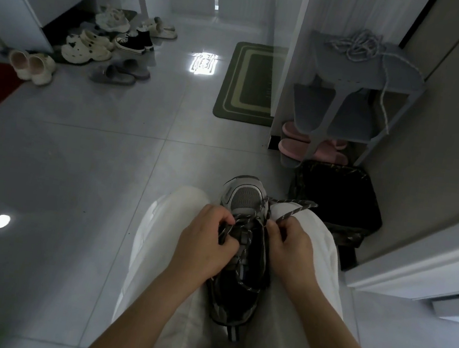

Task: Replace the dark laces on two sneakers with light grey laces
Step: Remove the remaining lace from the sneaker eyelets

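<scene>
A grey and black sneaker [243, 202] lies between my knees on white trousers, toe pointing away from me. A dark speckled lace [293, 211] runs through its eyelets, with a loose end trailing over my right knee. My left hand [204, 237] pinches the lace at the left side of the eyelets. My right hand [291, 241] pinches the lace strand at the right side. A bundle of light grey laces [356, 44] lies on top of the blue-grey shoe rack [410, 80], one end hanging down its side. I see only one of the two sneakers.
A black lined bin [336, 196] stands right of my knee, under the rack with pink slippers [293, 148]. A green mat [249, 83] lies ahead. Several shoes [105, 43] are scattered at the far left on the glossy tiled floor. A wall is at right.
</scene>
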The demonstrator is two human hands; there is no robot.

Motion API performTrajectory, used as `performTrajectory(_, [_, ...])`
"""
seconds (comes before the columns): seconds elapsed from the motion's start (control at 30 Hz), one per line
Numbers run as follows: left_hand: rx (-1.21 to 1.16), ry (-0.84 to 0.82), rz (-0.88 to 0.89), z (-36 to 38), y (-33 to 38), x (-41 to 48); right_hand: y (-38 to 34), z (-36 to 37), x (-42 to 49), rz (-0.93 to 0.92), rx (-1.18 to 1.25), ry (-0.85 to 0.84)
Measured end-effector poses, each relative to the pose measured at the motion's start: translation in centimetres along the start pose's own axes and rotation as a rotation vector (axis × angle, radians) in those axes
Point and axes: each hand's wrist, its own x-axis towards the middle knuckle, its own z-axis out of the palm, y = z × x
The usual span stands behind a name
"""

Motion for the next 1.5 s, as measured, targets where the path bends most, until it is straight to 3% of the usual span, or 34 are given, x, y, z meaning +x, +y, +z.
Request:
performTrajectory(0.27, [-0.045, 0.005, -0.021, -0.1, -0.2, -0.1, -0.5, 0.7, 0.3, 0.125, 0.082, 0.048])
performTrajectory(0.4, [-0.028, -0.003, 0.022, -0.1, -0.7, -0.2, -0.3, 0.3, 0.2, 0.050, 0.087, 0.010])
performTrajectory(0.53, [0.193, -0.082, 0.208, 0.6, -0.5, -0.4, 0.0, -0.3, 0.9, 0.041, 0.073, 0.008])
performTrajectory(0.7, [0.295, -0.060, 0.250, 1.0, -0.3, -0.7, 0.1, 0.0, 0.1, 0.063, 0.095, 0.064])
performTrajectory(0.83, [0.208, -0.076, 0.155, 1.0, 0.4, -0.3, 0.2, 0.3, 0.5, 0.103, 0.148, 0.122])
performTrajectory(1.1, [0.260, 0.121, 0.086, 3.2, 1.1, 0.5, 0.4, -0.5, 0.9, 0.003, 0.196, -0.109])
performTrajectory(1.37, [0.161, 0.227, 0.039, 4.3, 1.2, 0.7, 0.6, -0.2, 0.9, 0.013, 0.064, -0.033])
performTrajectory(1.5, [0.087, 0.302, 0.065, 5.0, 0.8, 0.6, 0.9, -0.7, 0.7, -0.051, 0.086, -0.075])
